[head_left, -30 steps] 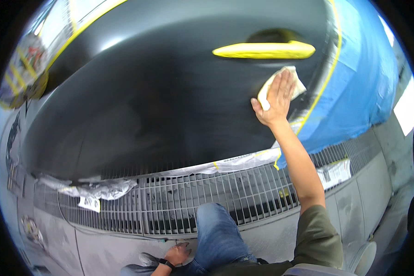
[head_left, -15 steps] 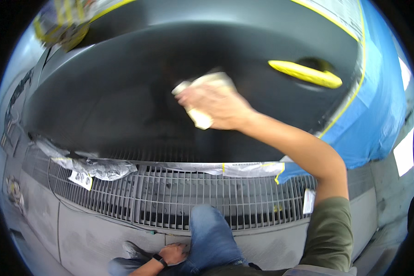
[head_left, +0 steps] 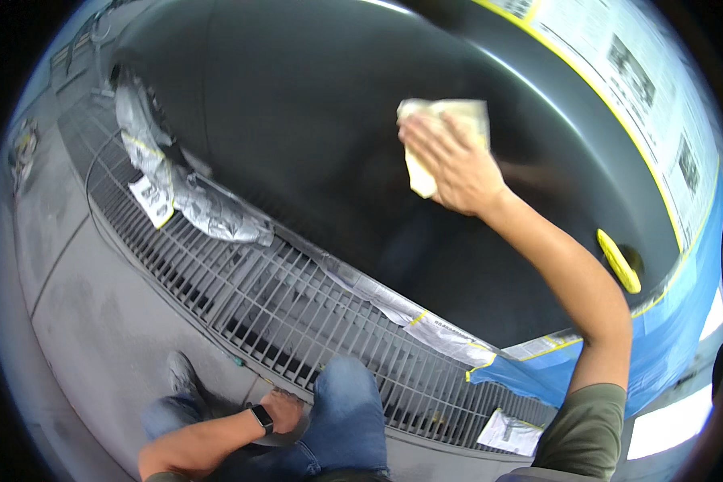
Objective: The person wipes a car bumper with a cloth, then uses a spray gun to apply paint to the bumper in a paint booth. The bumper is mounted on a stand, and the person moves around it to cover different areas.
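My right hand [head_left: 450, 161] lies spread over a folded pale cream cloth [head_left: 478, 116], pinning it against the glossy black curved car panel [head_left: 313, 120]. My left hand [head_left: 281, 410] is low by my bent knee, fingers loosely bent and apart, with no object visible in it and a dark watch on the wrist. A yellow tape-wrapped door handle [head_left: 618, 261] sits on the panel to the right of my right forearm. Yellow tape [head_left: 570, 60] borders newspaper masking [head_left: 635, 104] along the panel's upper right edge.
Blue masking sheet [head_left: 659, 345] hangs at the right. Crumpled silver-grey masking [head_left: 217, 217] runs along the panel's lower edge, above a metal floor grate [head_left: 265, 297]. A thin hose [head_left: 91, 209] lies across the grey floor [head_left: 96, 313]. Paper sheets [head_left: 508, 431] lie on the grate.
My right hand and the cloth have moved leftward along the panel, away from the yellow handle. The view has swung left and tilted, so the panel now runs diagonally.
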{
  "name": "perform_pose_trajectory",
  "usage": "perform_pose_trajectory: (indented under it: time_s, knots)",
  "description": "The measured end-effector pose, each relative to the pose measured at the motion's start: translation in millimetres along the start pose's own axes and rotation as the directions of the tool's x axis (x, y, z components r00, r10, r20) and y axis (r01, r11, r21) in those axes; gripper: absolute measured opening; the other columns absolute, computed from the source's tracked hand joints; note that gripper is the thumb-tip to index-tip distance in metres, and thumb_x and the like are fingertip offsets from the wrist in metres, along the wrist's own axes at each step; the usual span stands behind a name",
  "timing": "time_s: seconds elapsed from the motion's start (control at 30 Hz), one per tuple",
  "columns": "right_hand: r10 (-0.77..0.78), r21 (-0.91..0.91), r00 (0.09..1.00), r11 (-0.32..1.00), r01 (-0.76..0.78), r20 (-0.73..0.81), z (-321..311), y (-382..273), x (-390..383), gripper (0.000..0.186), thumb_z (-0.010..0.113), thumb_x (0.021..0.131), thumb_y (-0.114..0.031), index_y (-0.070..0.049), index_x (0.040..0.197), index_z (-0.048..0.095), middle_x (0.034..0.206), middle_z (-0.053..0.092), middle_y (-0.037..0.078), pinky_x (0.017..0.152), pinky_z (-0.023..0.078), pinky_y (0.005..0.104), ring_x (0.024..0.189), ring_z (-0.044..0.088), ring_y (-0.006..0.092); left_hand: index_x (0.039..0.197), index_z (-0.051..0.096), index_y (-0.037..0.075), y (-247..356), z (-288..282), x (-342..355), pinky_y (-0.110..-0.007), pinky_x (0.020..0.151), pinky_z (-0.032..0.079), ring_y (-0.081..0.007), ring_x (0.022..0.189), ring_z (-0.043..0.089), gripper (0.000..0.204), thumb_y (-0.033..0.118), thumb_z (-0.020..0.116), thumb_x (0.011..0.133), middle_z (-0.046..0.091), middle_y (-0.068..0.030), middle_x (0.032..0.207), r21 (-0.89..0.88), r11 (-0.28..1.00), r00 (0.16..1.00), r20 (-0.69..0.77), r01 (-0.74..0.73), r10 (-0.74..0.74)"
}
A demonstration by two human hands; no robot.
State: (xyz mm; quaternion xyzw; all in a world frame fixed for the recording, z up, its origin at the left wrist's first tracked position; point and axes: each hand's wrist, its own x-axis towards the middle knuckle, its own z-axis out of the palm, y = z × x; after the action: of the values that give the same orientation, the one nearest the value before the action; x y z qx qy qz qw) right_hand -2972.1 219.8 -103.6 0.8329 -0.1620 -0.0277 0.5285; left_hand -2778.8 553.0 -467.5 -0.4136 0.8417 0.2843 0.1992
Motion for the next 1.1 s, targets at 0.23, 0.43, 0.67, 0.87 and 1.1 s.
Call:
perform_pose_trajectory:
  time_s: [0.23, 0.43, 0.67, 0.87, 1.1]
  knots:
    - [0.189, 0.011, 0.946, 0.981, -0.193, -0.262, -17, 34, 71, 0.095, 0.066, 0.075, -0.051, -0.003, 0.152, 0.037, 0.162, 0.033, 0.012, 0.124, 0.013, 0.0501, 0.152, 0.022, 0.0292, 0.107, 0.066, 0.004, 8, 10, -14, -0.048, 0.091, 0.050, -0.0358, 0.102, 0.068, 0.031, 0.024, 0.055, 0.087, 0.070, -0.0195, 0.109, -0.223, 0.974, 0.987, -0.159, -0.029, -0.007]
    - [0.038, 0.217, 0.994, 0.976, -0.015, -0.103, 61, -66, -39, 0.084, 0.058, 0.080, -0.039, -0.010, 0.155, 0.036, 0.164, 0.032, 0.004, 0.125, 0.014, 0.0454, 0.151, 0.028, 0.0177, 0.112, 0.064, 0.004, 3, 5, -13, -0.050, 0.095, 0.049, -0.0367, 0.104, 0.066, 0.041, 0.038, 0.061, 0.090, 0.069, -0.0185, 0.107, -0.147, 0.989, 0.997, -0.080, -0.014, 0.002]
    - [0.137, -0.008, 0.979, 0.991, -0.137, 0.149, 34, -51, -266, 0.086, 0.070, 0.074, -0.036, -0.010, 0.151, 0.045, 0.158, 0.041, 0.009, 0.122, 0.016, 0.0557, 0.150, 0.032, 0.0269, 0.114, 0.066, 0.002, 16, 2, -38, -0.049, 0.096, 0.046, -0.0344, 0.108, 0.064, 0.037, 0.027, 0.050, 0.092, 0.067, -0.0180, 0.116, -0.116, 0.990, 0.972, -0.228, -0.083, 0.055]
    - [0.388, -0.144, 0.920, 0.915, -0.378, 0.051, 12, 29, -144, 0.094, 0.062, 0.086, -0.062, -0.004, 0.154, 0.034, 0.162, 0.030, 0.018, 0.122, 0.010, 0.0591, 0.152, 0.021, 0.0366, 0.111, 0.068, 0.000, 15, 2, -44, -0.047, 0.091, 0.046, -0.0341, 0.104, 0.065, 0.035, 0.022, 0.049, 0.092, 0.068, -0.0189, 0.109, -0.035, 0.997, 0.970, -0.236, -0.065, 0.055]
    - [0.202, 0.060, 0.979, 0.977, -0.204, 0.032, -3, -22, 112, 0.103, 0.069, 0.078, -0.058, -0.008, 0.157, 0.028, 0.165, 0.023, 0.011, 0.125, 0.009, 0.0520, 0.155, 0.013, 0.0260, 0.109, 0.071, 0.001, 11, -1, -48, -0.049, 0.089, 0.047, -0.0358, 0.106, 0.066, 0.033, 0.020, 0.050, 0.092, 0.071, -0.0183, 0.110, -0.055, 0.993, 0.971, -0.223, -0.103, 0.089]
